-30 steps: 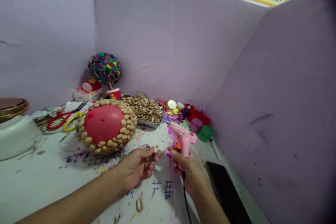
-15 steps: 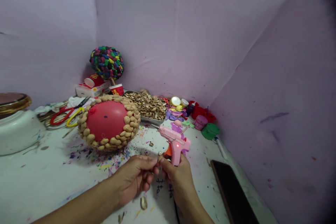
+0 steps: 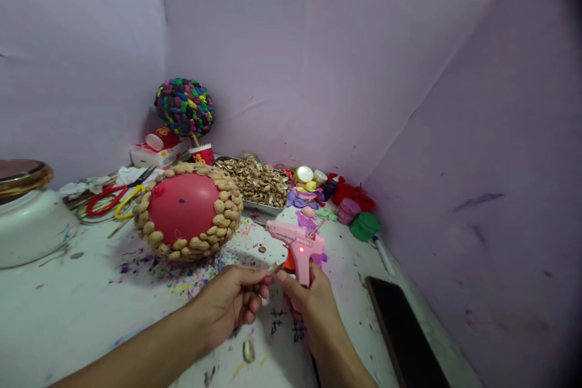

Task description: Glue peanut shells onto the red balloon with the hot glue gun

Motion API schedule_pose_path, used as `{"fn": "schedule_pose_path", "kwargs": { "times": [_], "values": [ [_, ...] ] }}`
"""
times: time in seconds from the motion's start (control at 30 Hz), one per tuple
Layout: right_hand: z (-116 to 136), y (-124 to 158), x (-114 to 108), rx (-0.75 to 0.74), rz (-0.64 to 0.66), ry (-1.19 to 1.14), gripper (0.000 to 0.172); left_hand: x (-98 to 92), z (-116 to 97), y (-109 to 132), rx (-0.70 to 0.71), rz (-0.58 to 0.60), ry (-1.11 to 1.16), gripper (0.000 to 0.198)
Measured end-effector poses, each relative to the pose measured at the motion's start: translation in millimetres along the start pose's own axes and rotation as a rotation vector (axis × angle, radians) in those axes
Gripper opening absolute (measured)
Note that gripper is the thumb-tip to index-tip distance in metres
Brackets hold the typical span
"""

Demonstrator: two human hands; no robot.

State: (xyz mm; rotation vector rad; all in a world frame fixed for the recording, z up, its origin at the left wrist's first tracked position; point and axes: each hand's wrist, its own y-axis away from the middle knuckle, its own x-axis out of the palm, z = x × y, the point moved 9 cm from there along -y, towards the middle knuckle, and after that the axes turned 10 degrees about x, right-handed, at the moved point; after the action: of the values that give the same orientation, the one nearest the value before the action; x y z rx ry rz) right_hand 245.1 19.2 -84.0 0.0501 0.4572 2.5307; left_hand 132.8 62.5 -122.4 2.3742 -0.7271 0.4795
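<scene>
My right hand (image 3: 313,303) is wrapped round the handle of a pink glue gun (image 3: 300,245), whose nozzle points left and whose small light glows red. Between the thumb and fingertips of my left hand (image 3: 236,300) is a small peanut shell (image 3: 272,268), close to the right thumb. Beyond the left hand rests a red balloon (image 3: 182,209) ringed with peanut shells glued round its sides; its upper face is bare red with a dark spot. A loose half shell (image 3: 248,351) lies on the table below my hands.
Behind the balloon stands a tray (image 3: 264,208) heaped with shells. Red-handled scissors (image 3: 107,200) and a white jar (image 3: 34,227) are at left. A phone (image 3: 404,330) lies at right, near a green pot (image 3: 365,226). A multicoloured ball (image 3: 184,107) stands at the back.
The glue gun and right hand have shifted slightly left and turned a little. The hands have parted slightly, leaving the shell in the left fingertips.
</scene>
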Motion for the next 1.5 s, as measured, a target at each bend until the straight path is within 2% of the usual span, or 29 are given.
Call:
{"fn": "schedule_pose_path", "kwargs": {
  "times": [0.07,0.17,0.33,0.43,0.5,0.57,0.63,0.73,0.87,0.97,1.07,1.2,1.27,1.37,1.43,1.5],
  "values": [
    [2.9,1.1,-3.3,-0.002,0.02,-0.014,0.034,-5.0,-0.1,-1.3,-0.033,-0.043,0.037,0.015],
    [2.3,-0.4,-6.3,0.006,0.03,-0.036,0.039,-7.4,-3.4,-3.5,-0.012,-0.062,0.03,0.013],
    [-4.2,-11.5,-24.6,0.023,-0.155,-0.005,0.028,-16.8,-23.3,-5.3,0.183,-0.16,-0.139,0.014],
    [-3.1,-16.0,-32.9,0.01,-0.198,-0.011,0.026,-23.0,-47.9,-3.6,0.367,-0.212,-0.517,0.016],
    [-2.6,-16.8,-34.1,0.01,-0.198,-0.013,0.026,-14.0,-64.3,0.0,0.532,-0.157,-0.835,0.012],
    [-3.6,-16.5,-32.0,0.018,-0.188,-0.014,0.025,-1.2,-70.9,6.2,0.669,-0.084,-1.083,0.013],
    [-5.5,-15.8,-27.9,0.024,-0.172,-0.014,0.025,4.9,-66.3,10.0,0.683,-0.063,-1.289,0.016],
    [-8.4,-14.8,-21.9,0.025,-0.145,-0.017,0.024,10.8,-52.1,11.8,0.63,-0.053,-1.556,0.014],
    [-11.0,-13.3,-16.5,0.017,-0.113,-0.028,0.022,20.4,-41.3,11.1,0.655,-0.026,-1.752,0.015],
    [-14.3,-12.2,-11.8,0.042,-0.083,-0.053,0.022,21.8,-41.7,11.3,0.702,-0.03,-1.759,0.019],
    [-17.7,-10.3,-7.2,0.085,-0.054,-0.097,0.026,23.5,-45.0,17.1,0.813,-0.026,-1.716,0.024],
    [-20.1,-6.5,-0.2,0.126,0.005,-0.157,0.032,32.6,-43.2,29.8,0.998,0.08,-1.664,0.025],
    [-19.8,-4.6,2.5,0.132,0.033,-0.183,0.033,35.1,-43.5,34.1,1.042,0.113,-1.605,0.024],
    [-17.2,-2.7,3.6,0.126,0.053,-0.222,0.031,34.2,-47.3,33.2,1.002,0.13,-1.407,0.02],
    [-15.2,-2.2,3.3,0.122,0.054,-0.24,0.028,28.8,-47.7,25.9,0.883,0.118,-1.204,0.016],
    [-14.0,-2.1,2.6,0.122,0.047,-0.245,0.024,18.8,-42.6,15.2,0.701,0.077,-0.971,0.017]
  ]
}}
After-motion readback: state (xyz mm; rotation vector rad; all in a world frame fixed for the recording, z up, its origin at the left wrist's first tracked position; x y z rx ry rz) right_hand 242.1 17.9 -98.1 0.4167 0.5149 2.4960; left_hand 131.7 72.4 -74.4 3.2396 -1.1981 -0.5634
